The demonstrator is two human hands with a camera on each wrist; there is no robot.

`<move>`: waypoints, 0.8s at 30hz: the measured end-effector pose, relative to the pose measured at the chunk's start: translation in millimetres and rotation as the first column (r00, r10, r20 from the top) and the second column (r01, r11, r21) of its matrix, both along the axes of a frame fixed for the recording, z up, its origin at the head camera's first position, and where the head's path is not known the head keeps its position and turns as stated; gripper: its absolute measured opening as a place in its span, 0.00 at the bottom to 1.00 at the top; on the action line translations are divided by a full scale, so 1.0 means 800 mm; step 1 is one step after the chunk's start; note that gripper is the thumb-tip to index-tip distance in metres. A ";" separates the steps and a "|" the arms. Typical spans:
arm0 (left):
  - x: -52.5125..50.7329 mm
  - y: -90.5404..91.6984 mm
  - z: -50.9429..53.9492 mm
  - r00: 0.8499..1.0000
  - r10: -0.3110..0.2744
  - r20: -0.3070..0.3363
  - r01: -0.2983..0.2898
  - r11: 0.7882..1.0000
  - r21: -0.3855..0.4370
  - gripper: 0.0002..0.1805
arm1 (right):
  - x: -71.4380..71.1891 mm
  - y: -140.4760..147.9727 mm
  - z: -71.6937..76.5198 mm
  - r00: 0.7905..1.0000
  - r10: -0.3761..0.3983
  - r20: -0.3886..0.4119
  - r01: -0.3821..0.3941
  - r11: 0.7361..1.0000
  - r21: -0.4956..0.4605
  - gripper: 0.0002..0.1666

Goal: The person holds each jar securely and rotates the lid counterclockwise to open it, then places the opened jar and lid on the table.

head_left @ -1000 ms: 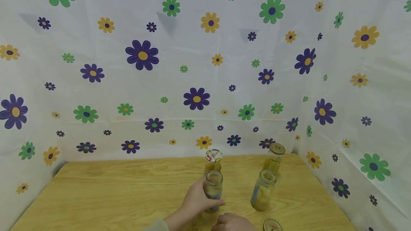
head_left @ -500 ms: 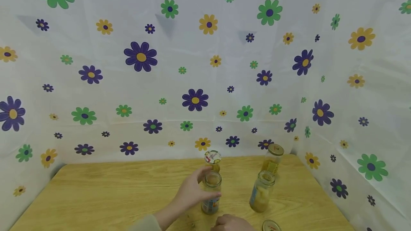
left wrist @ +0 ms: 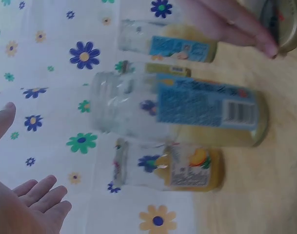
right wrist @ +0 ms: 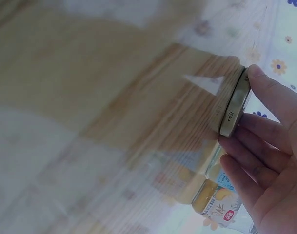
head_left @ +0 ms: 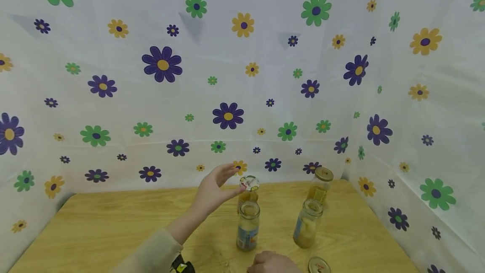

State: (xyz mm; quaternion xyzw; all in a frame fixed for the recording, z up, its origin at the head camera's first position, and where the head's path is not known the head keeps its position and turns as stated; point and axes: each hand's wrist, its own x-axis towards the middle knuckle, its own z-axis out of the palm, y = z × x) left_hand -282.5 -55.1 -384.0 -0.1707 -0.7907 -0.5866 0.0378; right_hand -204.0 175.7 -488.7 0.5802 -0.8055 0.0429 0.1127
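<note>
My left hand is raised with fingers spread beside the patterned lid of a closed jar at the back; I cannot tell whether it touches. In front of that jar stands an open glass jar with a blue label, pale contents low inside. The left wrist view has this open jar large in the middle, apart from my left hand. At the bottom edge is my right hand; the right wrist view shows this hand pinching a gold metal lid close to the table.
To the right stands another open jar with a blue label, and behind it a jar with a gold lid. A loose gold lid lies at the front. Flowered white sheeting surrounds the wooden table.
My left hand has let go of the front open jar and moved back and up to the patterned lid. My right hand has stayed nearly in place.
</note>
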 end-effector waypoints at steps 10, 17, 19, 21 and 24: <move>-0.028 -0.026 0.041 1.000 0.021 0.001 -0.021 1.000 -0.007 0.41 | 0.004 0.000 0.003 0.974 -0.156 0.163 0.158 0.987 0.000 0.13; -0.042 -0.025 0.029 0.996 0.058 0.062 -0.061 0.998 0.035 0.42 | 0.007 0.000 0.005 0.938 -0.227 0.260 0.231 0.973 0.017 0.15; -0.045 -0.023 0.022 0.995 0.070 0.077 -0.072 0.997 0.022 0.42 | 0.007 0.000 0.005 0.950 -0.200 0.240 0.205 0.979 0.004 0.14; -0.047 -0.021 0.014 0.993 0.079 0.090 -0.080 0.997 0.009 0.42 | 0.007 0.001 0.003 0.964 -0.168 0.207 0.174 0.985 -0.012 0.13; -0.049 -0.019 0.004 0.989 0.095 0.110 -0.094 0.996 -0.015 0.42 | 0.006 0.002 0.001 0.976 -0.138 0.170 0.145 0.989 -0.027 0.12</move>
